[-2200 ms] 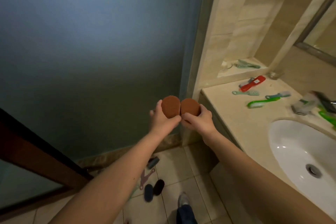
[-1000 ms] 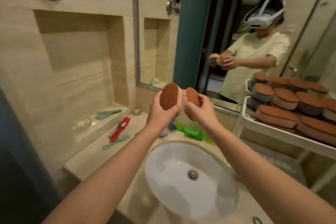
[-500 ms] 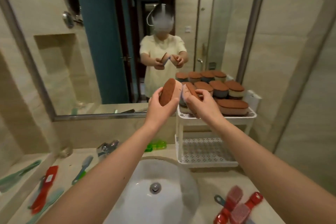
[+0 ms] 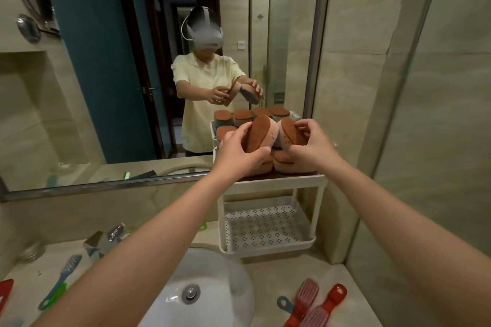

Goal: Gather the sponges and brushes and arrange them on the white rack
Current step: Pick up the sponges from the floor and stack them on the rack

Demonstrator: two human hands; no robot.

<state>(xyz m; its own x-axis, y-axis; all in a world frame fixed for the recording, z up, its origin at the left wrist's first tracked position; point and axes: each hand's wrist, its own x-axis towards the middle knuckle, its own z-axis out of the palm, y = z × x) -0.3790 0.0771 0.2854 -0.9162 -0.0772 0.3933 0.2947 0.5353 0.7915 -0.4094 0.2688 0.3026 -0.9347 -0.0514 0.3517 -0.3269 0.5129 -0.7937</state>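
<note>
My left hand (image 4: 240, 150) grips an oval brown-topped sponge (image 4: 257, 134) held on edge. Beside it my right hand (image 4: 312, 146) pinches a second brown sponge (image 4: 289, 131). Both sponges hover just over the top shelf of the white rack (image 4: 271, 183), where several like sponges (image 4: 283, 163) lie stacked. The rack's perforated lower shelf (image 4: 261, 228) holds nothing. Red brushes (image 4: 310, 302) lie on the counter at the front right, and a green-and-blue brush (image 4: 59, 284) lies at the left.
A white sink basin (image 4: 212, 289) with a metal drain sits below my arms. The chrome tap (image 4: 106, 240) stands left of the basin. A wall mirror (image 4: 119, 87) behind reflects a person. A tiled wall stands right of the rack.
The view has swung from the glass door past the sink to the rack. Both hands have carried their sponges forward to just above the rack's top shelf, and the sponges have drawn apart.
</note>
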